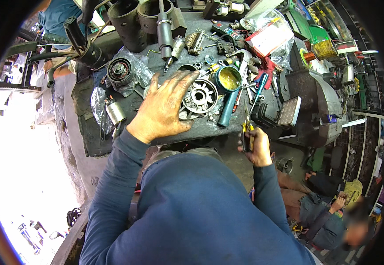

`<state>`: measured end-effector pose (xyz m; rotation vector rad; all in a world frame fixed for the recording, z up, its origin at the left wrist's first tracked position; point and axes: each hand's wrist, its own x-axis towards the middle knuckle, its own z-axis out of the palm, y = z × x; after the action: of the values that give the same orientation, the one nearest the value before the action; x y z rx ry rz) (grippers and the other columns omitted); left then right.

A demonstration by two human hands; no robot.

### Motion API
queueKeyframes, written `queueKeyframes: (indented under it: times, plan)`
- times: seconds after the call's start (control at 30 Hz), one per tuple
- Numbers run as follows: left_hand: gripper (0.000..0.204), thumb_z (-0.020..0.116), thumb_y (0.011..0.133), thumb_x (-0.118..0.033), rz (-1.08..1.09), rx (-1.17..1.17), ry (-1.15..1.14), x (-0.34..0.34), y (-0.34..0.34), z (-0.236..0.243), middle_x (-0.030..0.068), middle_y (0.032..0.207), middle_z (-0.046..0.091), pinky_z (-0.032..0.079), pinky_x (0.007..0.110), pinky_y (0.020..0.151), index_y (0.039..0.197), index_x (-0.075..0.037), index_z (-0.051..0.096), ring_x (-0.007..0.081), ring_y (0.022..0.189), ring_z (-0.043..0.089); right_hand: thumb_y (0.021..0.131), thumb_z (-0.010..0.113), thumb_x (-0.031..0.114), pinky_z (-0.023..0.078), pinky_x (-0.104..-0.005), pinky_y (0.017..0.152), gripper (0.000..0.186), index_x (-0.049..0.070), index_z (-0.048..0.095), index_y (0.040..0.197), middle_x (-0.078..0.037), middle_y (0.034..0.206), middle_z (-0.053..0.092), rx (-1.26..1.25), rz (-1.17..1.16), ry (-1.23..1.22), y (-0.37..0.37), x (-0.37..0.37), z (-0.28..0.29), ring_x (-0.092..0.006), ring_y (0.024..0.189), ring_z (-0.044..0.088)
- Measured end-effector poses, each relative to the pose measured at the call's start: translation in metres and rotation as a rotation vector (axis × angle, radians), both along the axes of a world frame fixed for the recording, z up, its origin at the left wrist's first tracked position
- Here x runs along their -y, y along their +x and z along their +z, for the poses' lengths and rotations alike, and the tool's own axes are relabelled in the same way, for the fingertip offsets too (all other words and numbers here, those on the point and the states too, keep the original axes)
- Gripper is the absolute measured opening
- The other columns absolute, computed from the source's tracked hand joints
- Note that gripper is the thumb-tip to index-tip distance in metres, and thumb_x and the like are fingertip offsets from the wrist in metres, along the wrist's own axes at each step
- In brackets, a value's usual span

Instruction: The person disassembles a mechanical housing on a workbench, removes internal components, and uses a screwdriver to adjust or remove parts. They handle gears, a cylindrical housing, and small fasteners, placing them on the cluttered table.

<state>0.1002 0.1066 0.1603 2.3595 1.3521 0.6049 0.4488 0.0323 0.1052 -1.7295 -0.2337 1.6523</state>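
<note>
Your right hand (257,148) sits nearest, at bench edge, fingers clamped round pliers with yellow-and-black grips (247,132), tips pointing up toward bench. Your left hand (163,108) lies farther in, fingers spread flat, pressing on rim of round toothed metal housing (199,96) resting on dark bench (200,128). Beyond housing: open tin of yellowish grease (228,78) and teal-handled tool (228,108), just beside. Risk: pliers slip, nip your spread fingers; clutter crowds housing, so sleeve could knock tin over.
</note>
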Motion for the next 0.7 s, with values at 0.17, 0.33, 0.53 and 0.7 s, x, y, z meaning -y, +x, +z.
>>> queueKeyframes:
  times: [0.17,0.33,0.53,0.7]
  plan:
    - [0.116,0.096,0.064,-0.047,0.214,0.127,0.079,0.024,0.009,-0.009,0.0179,0.156,0.052,0.019,0.070,0.125,0.160,-0.011,0.041,0.0412,0.148,0.045,0.096,0.075,0.014,0.050,-0.0313,0.072,0.022,0.001,0.068,0.112,-0.008,0.097,0.066,0.673,0.712,0.447,-0.009,0.018,0.116,-0.0217,0.080,0.065]
    - [0.098,0.096,0.065,-0.043,0.256,0.217,0.142,0.025,0.018,-0.015,0.0163,0.147,0.059,0.020,0.068,0.125,0.148,-0.010,0.055,0.0389,0.143,0.050,0.079,0.074,0.013,0.047,-0.0513,0.098,0.029,0.007,0.071,0.108,-0.013,0.132,0.062,1.776,1.389,1.136,-0.032,-0.042,0.189,-0.0349,0.118,0.059]
    - [0.071,0.096,0.067,-0.038,0.273,0.287,0.135,0.022,0.023,-0.016,0.0102,0.136,0.067,0.020,0.069,0.122,0.127,-0.014,0.068,0.0328,0.134,0.059,0.086,0.067,0.023,0.047,-0.0526,0.108,0.024,0.010,0.077,0.103,-0.005,0.133,0.061,2.043,1.655,1.415,-0.076,-0.101,0.201,-0.0303,0.123,0.057]
    - [0.062,0.092,0.070,-0.045,0.307,0.317,0.158,0.024,0.026,-0.018,0.0093,0.133,0.068,0.016,0.068,0.124,0.120,-0.013,0.073,0.0294,0.128,0.063,0.086,0.068,0.023,0.046,-0.0525,0.111,0.020,0.011,0.077,0.099,-0.005,0.134,0.062,1.982,1.719,1.603,-0.085,-0.125,0.204,-0.0306,0.124,0.057]
